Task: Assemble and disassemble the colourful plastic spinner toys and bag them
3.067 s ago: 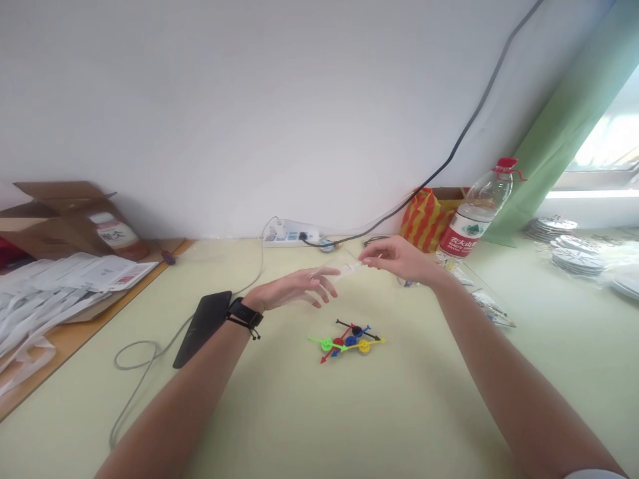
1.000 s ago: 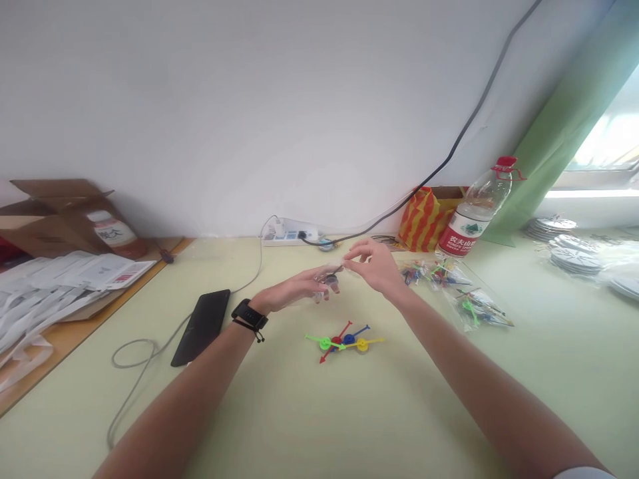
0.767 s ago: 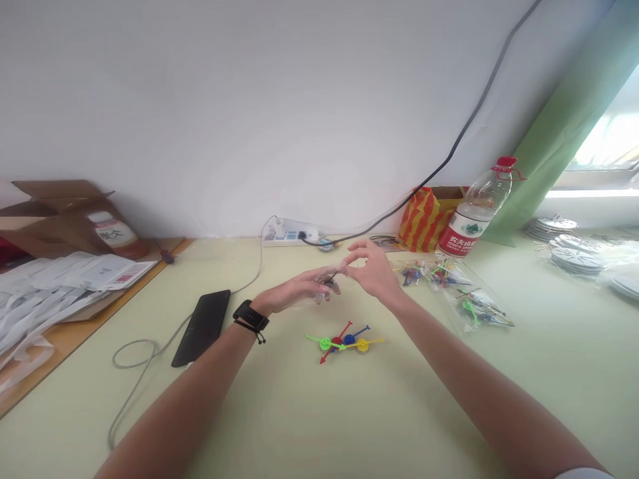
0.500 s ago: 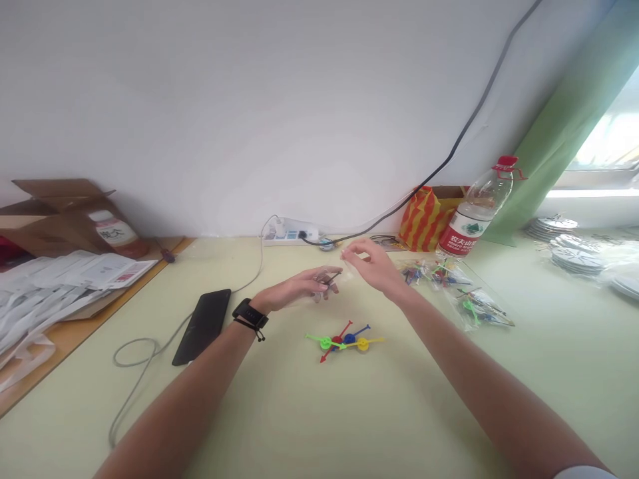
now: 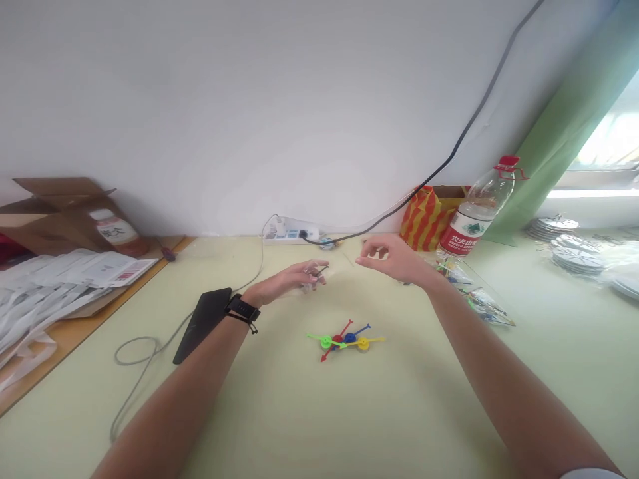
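Note:
My left hand is closed on a clear plastic bag with a thin dark stick at its fingers, above the table. To its right my right hand hovers with thumb and forefinger nearly together; whether something thin is pinched there is too small to tell. Nearer to me, four spinner arrows lie in a cluster: a green one, a red one, a blue one and a yellow one. Filled clear bags lie beyond my right forearm.
A black phone with a cable lies left. A power strip sits by the wall. Back right stand a striped bag and large bottle; stacked discs lie far right. White packets cover the left side.
My right hand has moved right, away from my left hand, and now covers part of the filled bags. My left hand has shifted slightly left with the clear bag. The arrows have not moved.

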Demonstrator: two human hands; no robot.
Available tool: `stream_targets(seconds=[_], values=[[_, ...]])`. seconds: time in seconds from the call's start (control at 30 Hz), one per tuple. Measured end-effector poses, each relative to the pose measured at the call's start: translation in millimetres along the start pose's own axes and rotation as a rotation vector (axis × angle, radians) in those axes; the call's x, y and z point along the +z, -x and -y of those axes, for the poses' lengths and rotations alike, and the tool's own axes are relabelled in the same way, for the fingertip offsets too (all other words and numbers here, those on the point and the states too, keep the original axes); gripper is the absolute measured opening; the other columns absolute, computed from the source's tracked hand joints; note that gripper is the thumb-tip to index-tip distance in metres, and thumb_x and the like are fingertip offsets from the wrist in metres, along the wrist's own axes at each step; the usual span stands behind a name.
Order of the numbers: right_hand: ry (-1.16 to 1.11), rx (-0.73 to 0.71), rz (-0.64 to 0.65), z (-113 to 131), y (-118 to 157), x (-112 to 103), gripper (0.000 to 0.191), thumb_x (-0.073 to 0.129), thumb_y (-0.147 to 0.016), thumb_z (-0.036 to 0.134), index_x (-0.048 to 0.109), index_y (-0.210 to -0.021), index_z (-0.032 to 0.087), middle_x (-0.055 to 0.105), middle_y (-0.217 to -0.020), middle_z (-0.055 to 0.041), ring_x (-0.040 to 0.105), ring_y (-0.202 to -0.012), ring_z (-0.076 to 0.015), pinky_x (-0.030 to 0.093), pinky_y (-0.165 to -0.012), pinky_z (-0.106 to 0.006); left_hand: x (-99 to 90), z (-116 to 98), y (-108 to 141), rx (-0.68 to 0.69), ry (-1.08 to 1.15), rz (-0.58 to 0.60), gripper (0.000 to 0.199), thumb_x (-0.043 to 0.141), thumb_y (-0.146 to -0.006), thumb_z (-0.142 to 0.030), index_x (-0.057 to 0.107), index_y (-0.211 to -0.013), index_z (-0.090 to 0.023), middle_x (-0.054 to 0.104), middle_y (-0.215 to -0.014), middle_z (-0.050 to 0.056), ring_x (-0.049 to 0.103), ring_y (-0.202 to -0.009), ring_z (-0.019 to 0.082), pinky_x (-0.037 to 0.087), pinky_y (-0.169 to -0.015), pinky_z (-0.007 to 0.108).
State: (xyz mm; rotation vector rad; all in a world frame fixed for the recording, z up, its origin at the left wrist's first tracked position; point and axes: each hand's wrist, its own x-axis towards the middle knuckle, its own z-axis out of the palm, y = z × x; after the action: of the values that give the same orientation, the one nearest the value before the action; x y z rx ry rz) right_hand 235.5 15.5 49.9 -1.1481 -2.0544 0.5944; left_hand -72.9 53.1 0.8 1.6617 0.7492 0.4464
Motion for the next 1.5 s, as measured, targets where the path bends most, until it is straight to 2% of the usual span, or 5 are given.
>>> stream_targets(seconds=[0.2, 0.33, 0.7, 1.0, 1.5], values=[[-0.098, -0.058, 0.558, 5, 6, 27, 0.020, 0.078, -0.076, 0.033, 0.082, -0.093, 0.025, 0.078, -0.096, -0.0028, 0.067, -0.078, -0.0179, 0.050, -0.066, -0.027, -0.3, -1, 1, -0.027, 0.031, -0.020, 0.065, 0.060, -0.096, -0.044, 0.045, -0.155, -0.022, 0.065, -0.128, 0.014, 0.058, -0.107, 0.024, 0.043, -0.094, 0.037], [-0.050, 0.004, 0.752, 1, 8, 55, 0.008, 0.078, -0.072, 0.025, 0.081, -0.079, 0.022, 0.077, -0.079, -0.0012, 0.066, -0.069, -0.0159, 0.047, -0.059, -0.024, 1.2, -4, 2, -0.031, 0.020, -0.010, 0.067, 0.060, -0.094, -0.045, 0.044, -0.155, -0.021, 0.064, -0.129, 0.014, 0.058, -0.111, 0.026, 0.044, -0.093, 0.037], [-0.152, -0.029, 0.500, 12, 7, 4, 0.018, 0.075, -0.082, 0.038, 0.081, -0.085, 0.022, 0.077, -0.081, -0.0028, 0.065, -0.071, -0.0171, 0.050, -0.062, -0.027, 2.4, -12, 4, -0.034, 0.085, 0.015, 0.068, 0.061, -0.095, -0.047, 0.043, -0.155, -0.021, 0.064, -0.127, 0.015, 0.057, -0.109, 0.025, 0.043, -0.092, 0.035], [-0.394, 0.109, -0.307, 1, 10, -45, 0.039, 0.087, -0.070, 0.052, 0.083, -0.095, 0.022, 0.079, -0.098, -0.0104, 0.070, -0.095, -0.0285, 0.058, -0.081, -0.041, 5.8, -13, 7, 0.036, 0.139, 0.142, 0.061, 0.054, -0.099, -0.043, 0.046, -0.155, -0.021, 0.064, -0.128, 0.016, 0.058, -0.106, 0.024, 0.044, -0.089, 0.034], [-0.374, 0.051, 0.098, 17, 2, -5, 0.028, 0.076, -0.081, 0.047, 0.082, -0.088, 0.021, 0.078, -0.089, -0.0069, 0.068, -0.084, -0.0228, 0.054, -0.075, -0.035, 26.3, -17, -1, 0.064, 0.208, 0.225, 0.064, 0.056, -0.097, -0.043, 0.044, -0.157, -0.023, 0.062, -0.131, 0.016, 0.056, -0.116, 0.028, 0.043, -0.090, 0.037]])
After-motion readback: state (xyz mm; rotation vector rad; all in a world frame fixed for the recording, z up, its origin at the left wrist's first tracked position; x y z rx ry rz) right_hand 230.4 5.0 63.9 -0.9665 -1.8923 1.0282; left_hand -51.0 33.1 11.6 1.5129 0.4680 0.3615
